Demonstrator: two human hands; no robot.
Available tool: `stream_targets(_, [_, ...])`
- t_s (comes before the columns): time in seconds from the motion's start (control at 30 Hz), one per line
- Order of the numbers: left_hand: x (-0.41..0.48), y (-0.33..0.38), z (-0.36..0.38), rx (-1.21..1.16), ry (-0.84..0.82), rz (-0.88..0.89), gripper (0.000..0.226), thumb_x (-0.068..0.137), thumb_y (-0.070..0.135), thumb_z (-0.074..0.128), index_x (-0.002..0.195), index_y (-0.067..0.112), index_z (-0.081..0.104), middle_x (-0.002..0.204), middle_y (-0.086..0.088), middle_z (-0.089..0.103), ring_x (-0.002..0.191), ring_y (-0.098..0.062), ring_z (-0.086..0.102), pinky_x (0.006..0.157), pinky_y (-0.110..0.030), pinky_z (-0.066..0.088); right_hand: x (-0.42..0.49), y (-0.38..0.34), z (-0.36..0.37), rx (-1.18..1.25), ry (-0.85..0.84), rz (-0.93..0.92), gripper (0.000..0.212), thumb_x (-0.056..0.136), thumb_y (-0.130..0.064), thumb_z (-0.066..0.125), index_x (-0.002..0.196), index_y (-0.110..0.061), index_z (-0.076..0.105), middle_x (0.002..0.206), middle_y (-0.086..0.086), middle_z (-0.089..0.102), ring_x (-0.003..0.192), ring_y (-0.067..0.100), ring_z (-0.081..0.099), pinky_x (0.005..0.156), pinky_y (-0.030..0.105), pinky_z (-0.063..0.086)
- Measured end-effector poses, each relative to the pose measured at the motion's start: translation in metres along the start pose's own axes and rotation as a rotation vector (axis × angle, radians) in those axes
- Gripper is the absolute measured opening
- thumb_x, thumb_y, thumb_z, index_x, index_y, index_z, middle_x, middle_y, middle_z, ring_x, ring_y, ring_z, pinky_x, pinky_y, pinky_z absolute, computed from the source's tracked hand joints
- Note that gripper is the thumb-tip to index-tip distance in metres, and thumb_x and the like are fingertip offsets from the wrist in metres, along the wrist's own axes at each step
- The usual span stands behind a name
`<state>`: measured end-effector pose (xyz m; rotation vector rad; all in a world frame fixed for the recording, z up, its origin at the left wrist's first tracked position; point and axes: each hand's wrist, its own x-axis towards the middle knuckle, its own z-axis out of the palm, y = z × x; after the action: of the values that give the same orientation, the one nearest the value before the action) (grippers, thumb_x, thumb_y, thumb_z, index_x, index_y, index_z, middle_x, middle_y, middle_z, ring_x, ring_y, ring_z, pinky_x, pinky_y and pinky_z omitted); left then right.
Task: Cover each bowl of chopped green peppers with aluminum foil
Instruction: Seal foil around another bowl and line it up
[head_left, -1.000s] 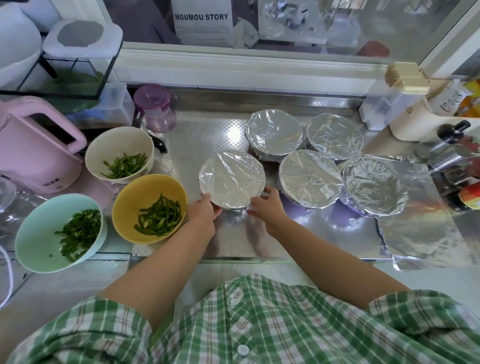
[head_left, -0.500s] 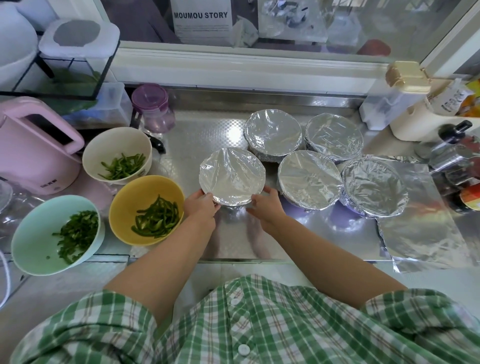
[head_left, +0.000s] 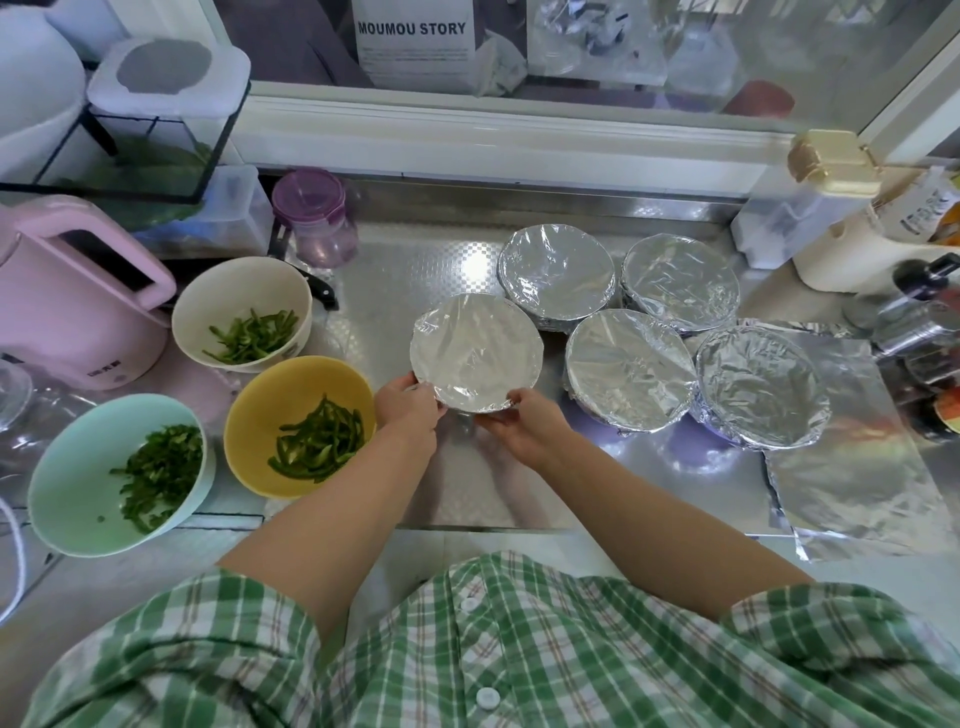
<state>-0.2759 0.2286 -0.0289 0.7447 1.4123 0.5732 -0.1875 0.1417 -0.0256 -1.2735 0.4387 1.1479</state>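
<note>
centre frame, the foil-covered bowl (head_left: 475, 353) is gripped at its near rim by the left hand (head_left: 408, 410) and right hand (head_left: 524, 426); its contents are hidden.

On your left a pink plastic electric kettle (head_left: 67, 291), behind it a black-framed glass tank (head_left: 156, 156), a purple-lidded clear plastic jar (head_left: 316, 215), far right your gold-lidded clear container (head_left: 826, 161)

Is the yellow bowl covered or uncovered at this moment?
Uncovered. The yellow bowl has nothing over it; the chopped green peppers inside show plainly.
</note>
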Motion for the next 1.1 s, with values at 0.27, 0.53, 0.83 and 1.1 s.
stream_targets(0.27, [0.010,0.013,-0.005,0.249,0.003,0.023,0.012,0.089,0.000,0.051,0.086,0.008,0.058,0.080,-0.010,0.057,0.080,-0.026,0.050,0.070,-0.032,0.047,0.005,-0.009,0.003,-0.090,-0.038,0.085,0.011,0.100,-0.007,0.039,0.100,-0.004,0.050,0.086,0.018,0.057,0.073,0.029,0.057,0.078,0.044,0.055])
stream_targets(0.53, [0.000,0.049,-0.024,0.845,0.065,0.447,0.042,0.097,0.018,0.053,0.136,0.006,0.046,0.132,-0.011,0.048,0.116,-0.029,0.048,0.096,-0.036,0.040,0.012,-0.019,0.042,0.053,-0.114,0.125,0.016,0.100,-0.002,0.036,0.087,0.000,0.045,0.094,0.023,0.052,0.091,0.033,0.056,0.098,0.045,0.045])
stream_targets(0.83, [0.004,0.044,-0.071,1.164,-0.011,0.307,0.047,0.096,0.032,0.059,0.128,0.001,0.045,0.126,-0.018,0.055,0.113,-0.034,0.054,0.089,-0.040,0.045,0.027,-0.020,0.075,-0.103,-0.197,0.077,0.016,0.100,-0.004,0.037,0.103,-0.005,0.052,0.088,0.012,0.047,0.081,0.021,0.056,0.102,0.038,0.044])
stream_targets(1.1, [-0.002,0.035,-0.084,1.244,-0.163,0.427,0.033,0.094,0.019,0.062,0.125,0.011,0.055,0.118,-0.008,0.063,0.104,-0.029,0.059,0.086,-0.038,0.048,0.014,0.003,0.059,-0.241,-0.184,0.135,0.016,0.101,-0.013,0.042,0.097,-0.002,0.053,0.143,0.022,0.045,0.132,0.032,0.047,0.105,0.041,0.043])
